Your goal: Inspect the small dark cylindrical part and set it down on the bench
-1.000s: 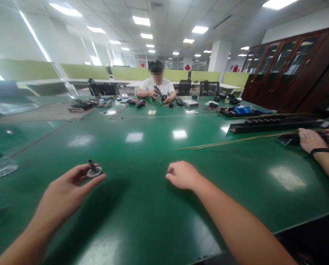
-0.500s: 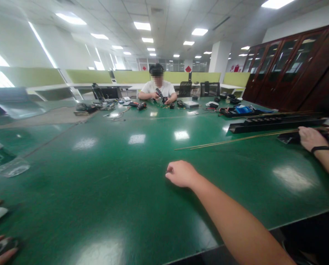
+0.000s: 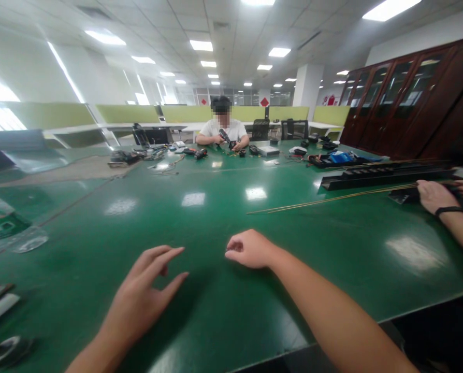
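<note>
My left hand [image 3: 140, 290] is over the green table [image 3: 200, 321] with thumb and fingers apart, holding nothing. To its right, my right hand [image 3: 250, 249] has its fingers curled, the fingertips pinched on a small dark thing that I cannot make out. A gap of table lies between the two hands. At the lower left edge lies a dark round object with a light rim [image 3: 10, 352], partly cut off by the frame.
A clear bottle [image 3: 6, 223] lies at the left. At the right, a co-worker's hands [image 3: 437, 197] hold thin brass rods [image 3: 332, 198] near black rails [image 3: 371, 176]. Across the table a person [image 3: 221, 127] holds a tool among scattered parts.
My left hand has moved from the lower left corner in toward my right hand and has let go of the round object. My right hand has shifted slightly left and down.
</note>
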`<state>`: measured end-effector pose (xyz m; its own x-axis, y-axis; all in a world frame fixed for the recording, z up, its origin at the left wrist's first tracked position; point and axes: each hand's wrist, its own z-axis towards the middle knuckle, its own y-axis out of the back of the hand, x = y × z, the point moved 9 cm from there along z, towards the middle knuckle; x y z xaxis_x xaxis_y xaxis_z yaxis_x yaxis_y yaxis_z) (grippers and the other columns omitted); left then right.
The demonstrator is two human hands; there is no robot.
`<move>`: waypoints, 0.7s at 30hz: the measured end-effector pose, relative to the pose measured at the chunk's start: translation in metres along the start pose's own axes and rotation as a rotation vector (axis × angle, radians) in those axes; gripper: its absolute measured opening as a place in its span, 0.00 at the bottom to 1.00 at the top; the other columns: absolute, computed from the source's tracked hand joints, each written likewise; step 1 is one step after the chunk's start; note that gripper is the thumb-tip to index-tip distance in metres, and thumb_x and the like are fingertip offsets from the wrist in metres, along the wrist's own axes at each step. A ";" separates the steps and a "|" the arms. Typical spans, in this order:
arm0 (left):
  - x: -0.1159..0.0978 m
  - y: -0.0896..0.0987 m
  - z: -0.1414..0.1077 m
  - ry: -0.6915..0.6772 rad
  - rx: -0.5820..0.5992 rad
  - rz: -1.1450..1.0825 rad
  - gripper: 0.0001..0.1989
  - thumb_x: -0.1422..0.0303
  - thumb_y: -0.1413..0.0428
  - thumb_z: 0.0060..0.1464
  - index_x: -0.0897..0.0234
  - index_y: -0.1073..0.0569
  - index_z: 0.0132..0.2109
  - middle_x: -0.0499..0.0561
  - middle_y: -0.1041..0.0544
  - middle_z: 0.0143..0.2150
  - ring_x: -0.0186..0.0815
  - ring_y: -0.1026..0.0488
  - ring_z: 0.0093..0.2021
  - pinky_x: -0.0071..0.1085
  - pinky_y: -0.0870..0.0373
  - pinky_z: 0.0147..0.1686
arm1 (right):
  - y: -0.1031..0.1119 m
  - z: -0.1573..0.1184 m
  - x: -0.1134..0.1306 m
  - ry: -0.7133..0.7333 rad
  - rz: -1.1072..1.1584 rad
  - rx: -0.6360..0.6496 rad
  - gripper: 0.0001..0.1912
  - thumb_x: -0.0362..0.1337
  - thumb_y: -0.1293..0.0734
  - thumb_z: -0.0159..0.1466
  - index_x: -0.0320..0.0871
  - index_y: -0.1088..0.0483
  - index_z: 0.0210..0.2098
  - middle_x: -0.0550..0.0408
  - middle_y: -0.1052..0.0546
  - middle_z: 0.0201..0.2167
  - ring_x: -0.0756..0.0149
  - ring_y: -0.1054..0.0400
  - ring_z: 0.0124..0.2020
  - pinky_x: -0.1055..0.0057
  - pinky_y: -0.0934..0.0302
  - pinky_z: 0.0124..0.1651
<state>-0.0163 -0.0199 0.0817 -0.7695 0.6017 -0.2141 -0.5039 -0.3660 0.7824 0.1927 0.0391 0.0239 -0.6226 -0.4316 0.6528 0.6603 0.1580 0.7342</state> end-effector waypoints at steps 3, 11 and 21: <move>-0.039 -0.048 0.021 -0.198 0.191 -0.110 0.19 0.63 0.45 0.60 0.53 0.30 0.58 0.54 0.27 0.53 0.38 0.24 0.44 0.32 0.24 0.44 | -0.003 0.000 0.001 0.043 0.082 0.021 0.11 0.40 0.30 0.59 0.40 0.21 0.38 0.56 0.21 0.29 0.70 0.30 0.29 0.76 0.40 0.32; -0.076 -0.068 0.033 -0.375 0.213 -0.083 0.12 0.70 0.51 0.64 0.63 0.23 0.44 0.55 0.22 0.41 0.39 0.25 0.39 0.34 0.25 0.39 | -0.019 0.001 0.006 0.091 0.295 0.123 0.06 0.34 0.29 0.55 0.37 0.23 0.30 0.61 0.27 0.22 0.73 0.35 0.24 0.79 0.44 0.27; -0.016 -0.020 0.018 -0.077 0.057 -0.001 0.13 0.58 0.46 0.62 0.54 0.24 0.50 0.48 0.20 0.45 0.41 0.22 0.43 0.37 0.24 0.46 | -0.023 0.000 0.004 0.041 0.330 0.193 0.18 0.48 0.26 0.56 0.40 0.20 0.37 0.56 0.21 0.28 0.70 0.30 0.29 0.77 0.40 0.31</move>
<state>0.0136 -0.0097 0.0797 -0.7357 0.6555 -0.1707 -0.4793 -0.3257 0.8150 0.1749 0.0336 0.0099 -0.3695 -0.3644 0.8548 0.7287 0.4573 0.5098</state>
